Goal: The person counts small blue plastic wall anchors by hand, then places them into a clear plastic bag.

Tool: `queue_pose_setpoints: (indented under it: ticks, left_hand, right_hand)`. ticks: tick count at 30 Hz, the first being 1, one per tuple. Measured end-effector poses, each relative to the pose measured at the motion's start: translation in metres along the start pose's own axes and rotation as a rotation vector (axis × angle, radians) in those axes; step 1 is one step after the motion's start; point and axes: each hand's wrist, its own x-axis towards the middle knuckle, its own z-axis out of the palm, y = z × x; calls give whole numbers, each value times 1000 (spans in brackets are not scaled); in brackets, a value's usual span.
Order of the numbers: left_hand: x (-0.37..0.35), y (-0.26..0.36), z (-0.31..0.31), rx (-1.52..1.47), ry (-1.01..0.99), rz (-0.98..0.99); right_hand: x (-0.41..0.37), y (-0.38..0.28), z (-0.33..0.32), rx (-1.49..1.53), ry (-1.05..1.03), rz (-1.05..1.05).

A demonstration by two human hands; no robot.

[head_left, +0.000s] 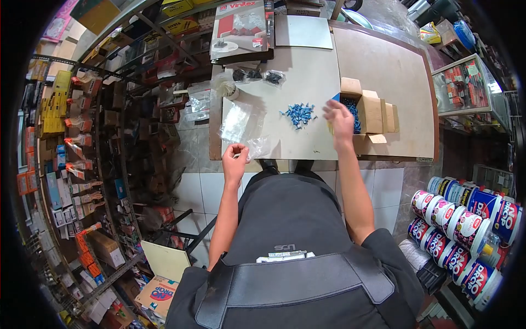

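Observation:
My left hand [235, 160] pinches the edge of a small clear plastic bag [259, 147] at the table's front edge. Over the table, beside the open cardboard box [370, 112], is my right hand [339, 118], its fingers apart but slightly blurred, with nothing visible in them. Small blue pieces fill part of the box. A loose pile of blue pieces [299, 115] lies on the table [323, 71] between my hands. Flat clear plastic bags [235, 123] rest behind my left hand.
A Vinilex box [239, 30] stands at the back left, with bags of black parts [274, 78] and a round container [227, 90] in front. Loaded shelves [82, 142] line the left. Paint buckets [466, 225] are stacked at the right, below a glass case [466, 85].

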Motion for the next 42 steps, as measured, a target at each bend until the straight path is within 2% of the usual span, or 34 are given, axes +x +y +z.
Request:
queue_pose_setpoints:
  ticks: [1,2,4,5,7,8,10,15,18,20,24,27,33,38,42]
  left_hand:
    - [-1,1,1,1,6,4]
    - [-1,3,2,3,11,9]
    - [0,2,3,8,1,7]
    - [1,2,4,12,-3,8]
    - [2,4,6,20,-10,5]
    - [3,5,7,28,-13,2]
    - [4,6,8,26,-15,3]
    - [5,7,9,18,-29,6]
    - [3,8,9,28,-22,14]
    - [4,5,8,34,-32,17]
    - [4,3,8,36,-21,15]
    - [4,3,10,39,-26,17]
    - [3,1,10,34,-40,14]
    - [3,-1,10,24,-50,9]
    - [1,-1,10,15,-45,19]
  right_hand:
    - [1,-9,-10,-145,73,-35]
    - [5,-11,-21,-146,77,-35]
    - [17,-13,-48,-518,163,-196]
    - [23,-9,-63,-518,166,-198]
    - [33,9,-86,-1104,30,-523]
    - [34,17,-90,-1104,33,-524]
    - [26,19,-89,-1377,-89,-304]
    - [20,-1,-83,-1321,-145,-271]
    - [28,-2,-85,-1390,-198,-271]
    - [30,-5,-85,-1431,-265,-168]
    - [28,-9,-84,-1410,-266,-148]
    - [27,-6,-83,-1348,-225,-105]
    - [19,6,-86,-1322,-106,-266]
    - [16,1,-87,-931,-5,-215]
    - [22,3,-96,-860,47,-239]
